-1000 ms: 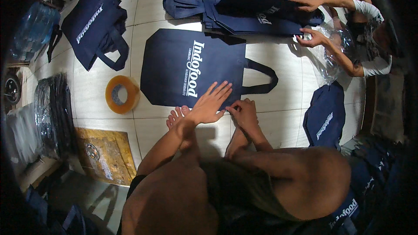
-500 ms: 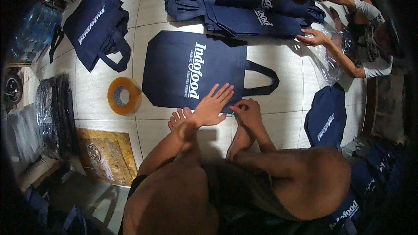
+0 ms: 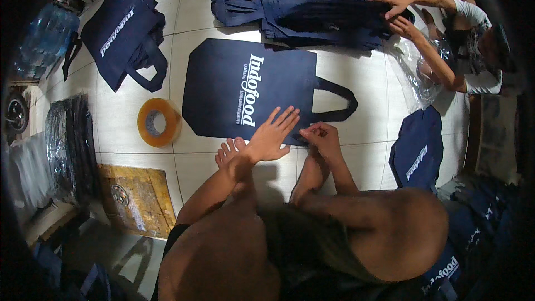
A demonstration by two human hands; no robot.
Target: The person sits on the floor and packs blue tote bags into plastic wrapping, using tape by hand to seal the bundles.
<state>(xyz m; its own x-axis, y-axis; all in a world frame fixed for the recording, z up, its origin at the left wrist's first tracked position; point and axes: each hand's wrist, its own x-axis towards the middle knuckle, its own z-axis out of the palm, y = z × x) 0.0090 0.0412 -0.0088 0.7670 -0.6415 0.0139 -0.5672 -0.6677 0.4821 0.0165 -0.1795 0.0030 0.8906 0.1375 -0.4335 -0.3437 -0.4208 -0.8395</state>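
A dark blue cloth tote bag with white lettering lies flat on the floor, its loop handle pointing right. My left hand rests flat on the bag's near edge, fingers stretched and slightly spread. Just right of it, by the bag's near right corner, my right hand is closed in a pinch. Its thumb and fingertips meet over the bag's edge; what they hold, if anything, is too small to make out.
A roll of clear tape stands left of the bag. More blue bags lie in a stack at far left, in a large pile at the back, and at right. A co-worker's hands handle the pile.
My right hand has shifted slightly right and away from the bag's edge, still pinched. My left hand stays put. The co-worker's hands have come together, bending up the pile's top bags.
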